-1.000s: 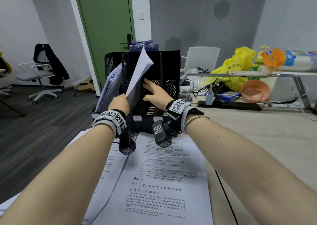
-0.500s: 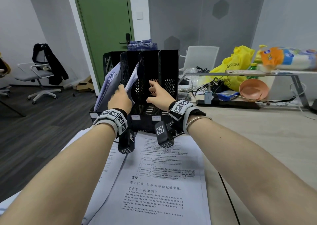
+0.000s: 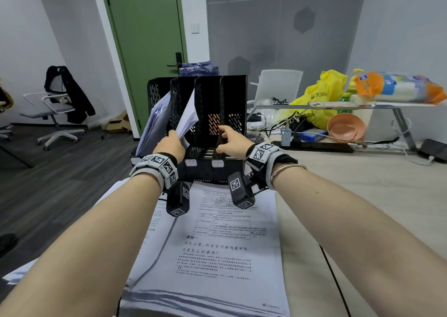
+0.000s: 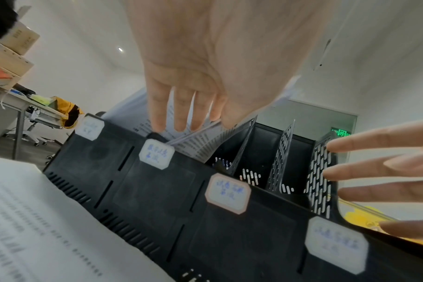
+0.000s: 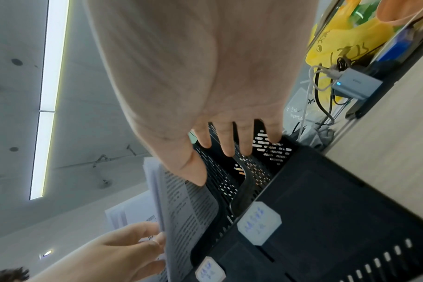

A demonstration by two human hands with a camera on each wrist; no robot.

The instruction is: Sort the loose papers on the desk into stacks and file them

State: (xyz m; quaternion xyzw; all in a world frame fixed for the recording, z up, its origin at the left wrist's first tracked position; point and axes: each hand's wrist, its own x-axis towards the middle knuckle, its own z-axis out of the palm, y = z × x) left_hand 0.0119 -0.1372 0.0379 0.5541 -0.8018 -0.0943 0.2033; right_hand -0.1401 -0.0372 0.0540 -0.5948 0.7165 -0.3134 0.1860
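Task partly done, judging from how things lie. Black four-slot file rack (image 3: pixel 208 123) stands mid-frame in the head view, at the far end of the tabletop (image 3: pixel 362 196). The leftmost slot holds a leaning batch of papers (image 3: pixel 154 123). The second slot holds a sheaf of printed sheets (image 3: pixel 187 121), tilted, lower edge down in the slot.

Left hand (image 3: pixel 170 144) is at the near edge of that sheaf; in the left wrist view its fingers (image 4: pixel 181 112) lie fairly straight against the sheets, and in the right wrist view thumb and fingertip pinch the sheet edge, so it holds the sheaf. Right hand (image 3: pixel 231 141) has nothing in it, fingers spread and relaxed, touching the rack's perforated dividers near the third slot, likely steadying the rack.

The two right-hand slots look empty as far as the wrist views show. Handwritten labels (image 4: pixel 156 155) on the rack front are too blurred to read.

Left to do: a stack of printed pages (image 3: pixel 217 256) lies flat in the lower centre of the head view, with more sheets (image 3: pixel 154 232) overlapping to its left, all unfiled. Roughly half remains, my guess.
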